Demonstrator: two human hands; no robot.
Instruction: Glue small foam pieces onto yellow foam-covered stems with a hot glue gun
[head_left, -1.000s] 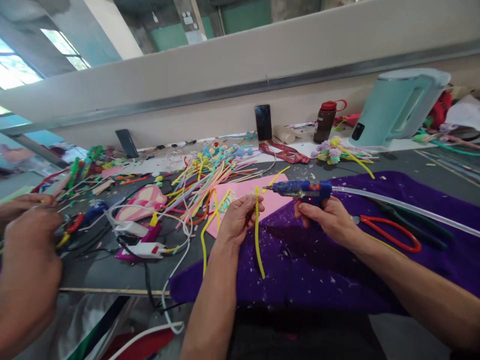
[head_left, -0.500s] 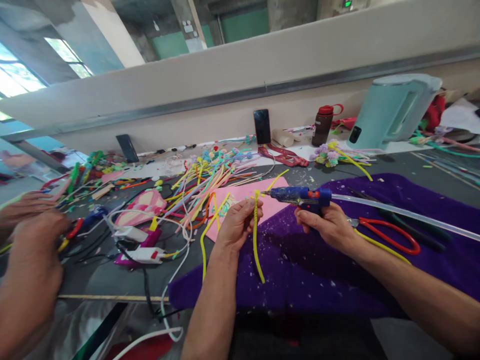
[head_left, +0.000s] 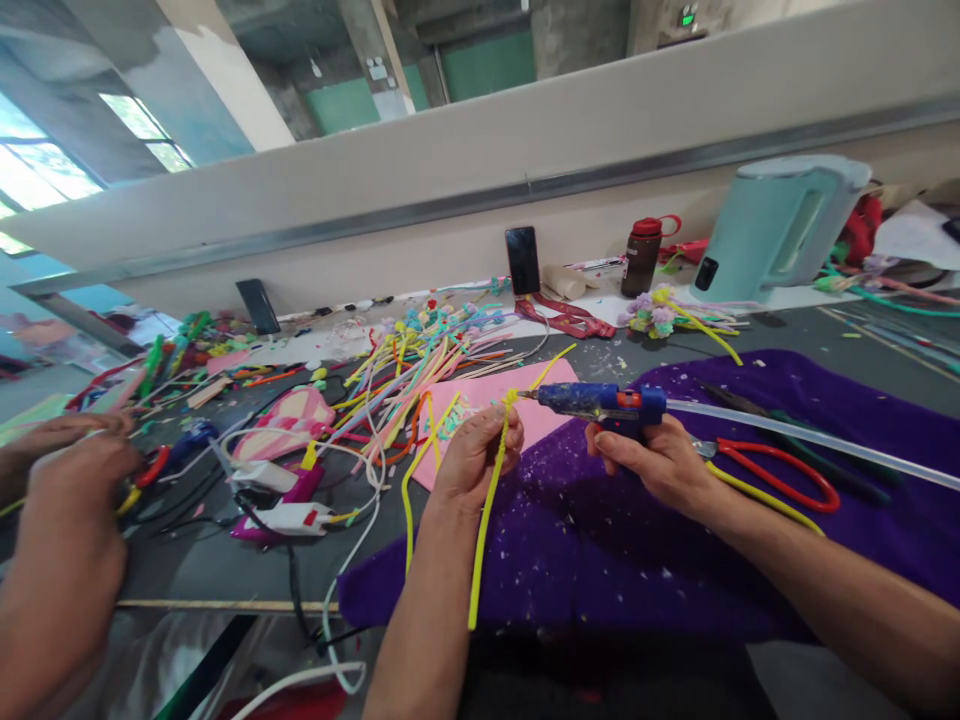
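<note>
Between the thumb and fingers of my left hand [head_left: 474,452] is a yellow pipe cleaner [head_left: 487,530], twisted near its top, with its long tail hanging down. My right hand [head_left: 664,455] is wrapped round the grip of a blue glue gun [head_left: 600,402]. The gun's nozzle points left and sits at the twisted yellow tip, touching it or very close. A clear glue stick [head_left: 795,430] runs out of the gun's back to the right. Below both hands lies a purple cloth [head_left: 600,560] sprinkled with small scraps, and a pink sheet [head_left: 544,420] is behind them.
Red-handled pliers [head_left: 780,470] lie beside my right wrist. Colourful pipe cleaners [head_left: 420,350] are heaped behind. A power strip [head_left: 281,515] with cables is to the left, near another person's hands [head_left: 79,465]. A kettle [head_left: 772,235], a bottle [head_left: 643,258] and a phone [head_left: 523,261] stand at the back.
The yellow pipe cleaner has turned in my left fingers, its lower end swinging left and towards me. The glue gun stays at its tip. The other person's hands have shifted slightly.
</note>
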